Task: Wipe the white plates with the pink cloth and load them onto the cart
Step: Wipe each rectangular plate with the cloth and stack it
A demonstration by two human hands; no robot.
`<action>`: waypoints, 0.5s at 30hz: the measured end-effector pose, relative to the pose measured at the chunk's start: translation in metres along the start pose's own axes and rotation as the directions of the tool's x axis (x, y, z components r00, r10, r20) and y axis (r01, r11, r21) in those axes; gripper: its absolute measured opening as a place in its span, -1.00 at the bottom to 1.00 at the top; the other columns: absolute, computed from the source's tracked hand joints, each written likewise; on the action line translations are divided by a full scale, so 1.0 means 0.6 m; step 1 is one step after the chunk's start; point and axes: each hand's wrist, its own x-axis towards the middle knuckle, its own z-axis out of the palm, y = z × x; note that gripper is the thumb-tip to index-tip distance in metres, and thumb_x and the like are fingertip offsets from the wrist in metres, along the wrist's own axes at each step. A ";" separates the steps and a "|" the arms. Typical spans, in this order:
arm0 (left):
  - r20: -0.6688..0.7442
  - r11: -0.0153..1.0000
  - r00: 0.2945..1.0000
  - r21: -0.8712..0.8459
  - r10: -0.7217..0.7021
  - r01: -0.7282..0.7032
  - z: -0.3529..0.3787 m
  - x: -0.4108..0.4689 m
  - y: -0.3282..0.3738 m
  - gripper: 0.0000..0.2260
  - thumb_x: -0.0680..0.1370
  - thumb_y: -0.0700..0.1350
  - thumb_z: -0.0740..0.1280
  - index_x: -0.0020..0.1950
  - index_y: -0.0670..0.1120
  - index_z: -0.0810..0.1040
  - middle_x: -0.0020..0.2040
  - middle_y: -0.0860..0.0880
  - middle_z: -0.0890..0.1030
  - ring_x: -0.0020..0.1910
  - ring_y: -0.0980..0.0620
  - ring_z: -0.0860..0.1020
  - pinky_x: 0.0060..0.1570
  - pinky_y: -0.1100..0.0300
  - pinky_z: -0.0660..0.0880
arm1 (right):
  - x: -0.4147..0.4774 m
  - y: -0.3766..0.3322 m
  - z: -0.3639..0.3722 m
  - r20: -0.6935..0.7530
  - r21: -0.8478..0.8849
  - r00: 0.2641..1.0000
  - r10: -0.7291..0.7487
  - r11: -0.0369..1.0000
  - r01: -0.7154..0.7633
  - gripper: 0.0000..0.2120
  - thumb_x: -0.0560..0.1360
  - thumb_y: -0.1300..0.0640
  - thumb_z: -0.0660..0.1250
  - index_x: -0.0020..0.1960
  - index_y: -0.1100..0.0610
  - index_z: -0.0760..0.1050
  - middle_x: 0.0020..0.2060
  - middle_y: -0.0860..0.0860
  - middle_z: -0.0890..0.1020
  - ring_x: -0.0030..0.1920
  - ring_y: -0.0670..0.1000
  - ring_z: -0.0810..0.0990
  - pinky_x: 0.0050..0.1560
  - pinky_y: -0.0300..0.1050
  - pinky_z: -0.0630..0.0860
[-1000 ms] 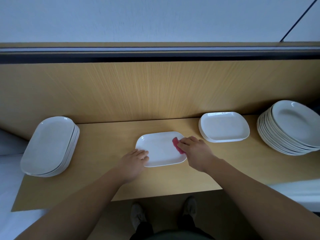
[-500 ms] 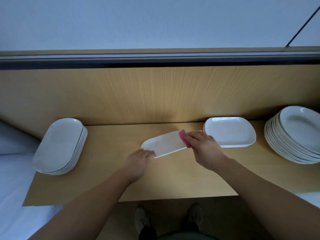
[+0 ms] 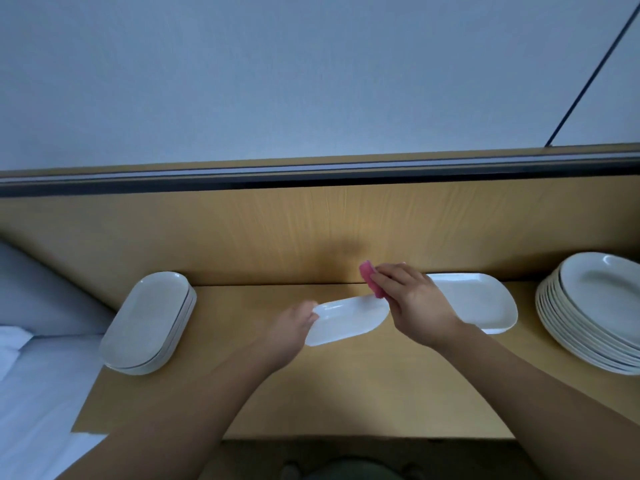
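- Lifting off the table now, the plate hangs tilted, left hand gripping its left end.
- Right hand, clutching pink cloth, has left it; wiping looks finished, carting next.

Both forearms are bare to the frame's edge, no sleeves, watch or rings visible on the left hand or right hand. Below, dark-green clothing and blurred shoes show.

Wooden counter is backed by a matching panel (dark strip on top); grey wall is seen above.
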 end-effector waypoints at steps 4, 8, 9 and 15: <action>0.031 0.996 0.996 -0.013 -0.084 0.084 0.003 0.001 -0.007 -0.74 0.68 -0.05 0.05 0.25 -0.11 0.43 0.06 -0.14 0.55 -0.03 -0.07 0.46 -0.14 0.14 0.28 | 0.000 -0.004 0.006 -0.002 0.007 1.000 -0.015 1.000 0.015 -0.57 0.49 0.34 0.32 0.32 0.08 0.47 0.10 -0.08 0.57 0.07 0.09 0.53 -0.04 0.03 0.54; 0.013 0.993 0.993 -0.045 -0.113 0.114 0.004 0.010 -0.013 -0.72 0.68 -0.07 0.06 0.30 -0.12 0.43 0.08 -0.13 0.57 0.04 -0.10 0.51 -0.16 0.18 0.23 | -0.001 -0.003 0.025 0.053 0.005 0.998 -0.012 1.000 0.012 -0.66 0.52 0.31 0.28 0.26 0.08 0.50 0.10 -0.09 0.55 0.09 0.07 0.51 0.00 0.06 0.52; 0.012 0.990 0.991 -0.051 -0.134 0.134 0.003 0.014 -0.014 -0.70 0.68 -0.06 0.05 0.33 -0.12 0.41 0.11 -0.13 0.56 0.09 -0.12 0.51 -0.13 0.19 0.26 | 0.000 -0.004 0.030 0.063 0.008 0.998 -0.013 1.000 0.012 -0.65 0.52 0.31 0.28 0.27 0.07 0.50 0.10 -0.09 0.55 0.09 0.08 0.51 0.02 0.06 0.52; 0.077 0.965 0.976 -0.154 -0.202 0.212 -0.006 0.026 -0.029 -0.59 0.67 -0.01 0.07 0.52 -0.03 0.20 0.36 -0.07 0.44 0.26 -0.01 0.42 0.16 0.15 0.33 | 0.011 -0.012 0.054 0.115 0.006 0.993 -0.004 1.000 0.004 -0.73 0.52 0.28 0.28 0.17 0.04 0.52 0.03 -0.13 0.55 0.06 0.02 0.50 -0.03 -0.01 0.51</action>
